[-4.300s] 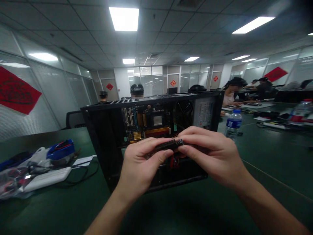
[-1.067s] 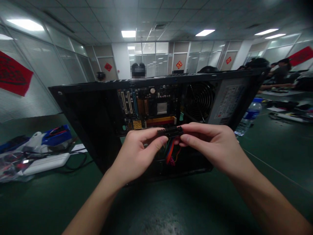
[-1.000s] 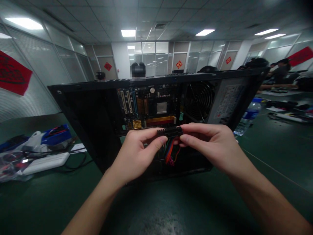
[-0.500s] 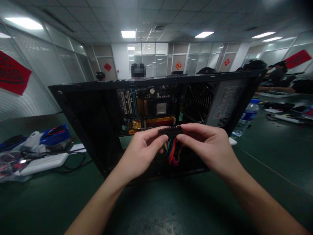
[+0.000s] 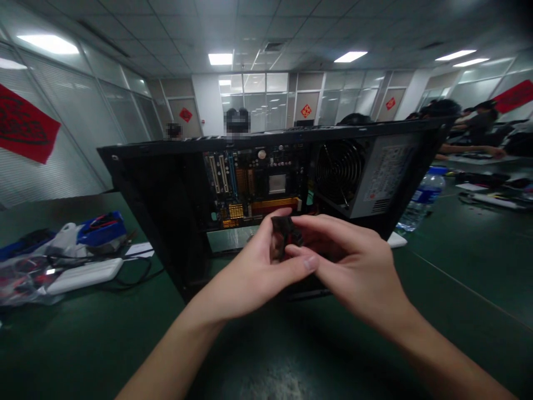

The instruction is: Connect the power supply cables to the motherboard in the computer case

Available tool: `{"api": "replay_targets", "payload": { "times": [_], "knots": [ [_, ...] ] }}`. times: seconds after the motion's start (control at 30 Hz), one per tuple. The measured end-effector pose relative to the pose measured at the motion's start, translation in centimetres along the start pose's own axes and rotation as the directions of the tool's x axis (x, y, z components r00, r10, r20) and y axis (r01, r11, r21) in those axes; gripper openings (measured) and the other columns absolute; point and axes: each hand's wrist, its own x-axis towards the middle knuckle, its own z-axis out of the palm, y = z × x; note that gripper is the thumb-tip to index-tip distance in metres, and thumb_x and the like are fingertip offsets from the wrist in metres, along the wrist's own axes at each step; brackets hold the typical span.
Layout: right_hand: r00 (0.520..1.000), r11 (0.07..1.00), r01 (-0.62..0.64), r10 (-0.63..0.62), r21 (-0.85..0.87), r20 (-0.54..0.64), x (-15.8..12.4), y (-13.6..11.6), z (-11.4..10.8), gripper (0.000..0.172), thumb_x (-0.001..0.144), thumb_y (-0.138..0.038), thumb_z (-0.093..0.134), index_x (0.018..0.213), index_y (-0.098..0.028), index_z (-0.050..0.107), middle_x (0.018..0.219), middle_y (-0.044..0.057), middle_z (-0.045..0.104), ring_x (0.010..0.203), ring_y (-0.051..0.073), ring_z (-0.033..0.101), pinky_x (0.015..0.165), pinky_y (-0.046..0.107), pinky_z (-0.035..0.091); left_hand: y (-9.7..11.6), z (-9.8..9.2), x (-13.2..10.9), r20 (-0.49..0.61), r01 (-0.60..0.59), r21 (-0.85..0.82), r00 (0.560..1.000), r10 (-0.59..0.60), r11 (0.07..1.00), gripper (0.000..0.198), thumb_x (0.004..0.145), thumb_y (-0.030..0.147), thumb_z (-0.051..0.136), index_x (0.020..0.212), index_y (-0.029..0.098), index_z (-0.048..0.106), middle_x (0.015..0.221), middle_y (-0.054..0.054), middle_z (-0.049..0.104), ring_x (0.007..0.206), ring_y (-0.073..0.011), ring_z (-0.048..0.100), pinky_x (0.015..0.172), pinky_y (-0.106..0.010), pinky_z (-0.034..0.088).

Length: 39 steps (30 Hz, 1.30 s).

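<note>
Both my left hand and my right hand are closed around a black multi-wire power connector, held in front of an open computer case. My thumbs meet on its near side, and the connector is turned so that only its end shows. Its coloured wires are mostly hidden by my fingers. Behind my hands, inside the case, sits a motherboard with white and yellow slots. To its right are a power supply and a round black fan grille.
At the left lie a white power strip, a clear plastic bag and a blue box. A water bottle stands right of the case on the green table. Other people work at the far right.
My hands have turned the connector from lengthwise to end-on and closed more tightly round it. The wires that hung below it are now mostly covered. The view has shifted slightly.
</note>
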Motion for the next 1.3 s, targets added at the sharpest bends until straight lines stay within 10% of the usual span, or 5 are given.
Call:
{"api": "replay_targets", "payload": {
  "times": [0.3,0.5,0.8,0.93,1.3],
  "knots": [
    [0.928,0.840,-0.359,0.367,0.407,0.061,1.6,2.5,-1.2,0.028,0.074,-0.032,0.085,0.093,-0.017,0.070,0.085,0.006,0.077,0.077,0.020,0.075,0.061,0.024,0.062,0.2,-1.9,0.9,-0.107,-0.126,0.125,0.984,0.139,0.984,0.031,0.091,0.028,0.066,0.119,0.015,0.070,0.117,-0.010,0.071,0.106,-0.0219,0.067,0.090,-0.029,0.054],
    [0.954,0.873,-0.299,0.261,0.385,0.148,1.4,2.4,0.1,0.026,0.076,-0.011,0.072,0.100,-0.019,0.069,0.098,0.003,0.075,0.088,0.016,0.073,0.076,0.023,0.061,0.0,-1.0,0.6,-0.001,-0.259,0.304,0.962,0.272,0.917,0.024,0.087,0.017,0.071,0.110,0.021,0.077,0.139,-0.005,0.061,0.130,-0.0200,0.056,0.108,-0.025,0.044],
    [0.831,0.807,-0.479,0.289,0.346,0.476,0.7,1.6,-2.0,0.060,0.085,-0.015,0.066,0.142,-0.027,0.050,0.103,0.004,0.070,0.087,0.017,0.070,0.069,0.023,0.058,-0.8,-1.1,0.9,-0.089,-0.260,0.509,0.932,0.350,0.821,0.027,0.088,0.025,0.069,0.114,0.019,0.074,0.111,-0.003,0.075,0.101,-0.0194,0.069,0.091,-0.026,0.052],
    [0.841,0.835,-0.475,0.337,0.277,0.424,1.0,1.8,-1.6,0.048,0.089,-0.030,0.069,0.135,-0.023,0.058,0.092,0.003,0.070,0.074,0.013,0.065,0.064,0.021,0.055,-1.4,-1.2,1.1,-0.091,-0.213,0.606,0.938,0.333,0.766,0.027,0.090,0.028,0.067,0.114,0.018,0.072,0.106,-0.004,0.075,0.096,-0.0198,0.069,0.086,-0.027,0.053],
    [0.854,0.700,-0.519,0.411,0.490,0.319,1.1,3.5,-0.4,0.040,0.089,-0.044,0.071,0.118,-0.018,0.060,0.073,0.000,0.064,0.064,0.013,0.065,0.060,0.022,0.057,-1.6,-0.7,2.0,-0.212,-0.108,0.027,0.971,0.111,0.994,0.054,0.079,0.014,0.074,0.131,0.012,0.061,0.096,-0.007,0.072,0.086,-0.0164,0.070,0.084,-0.027,0.056]
  ]
}}
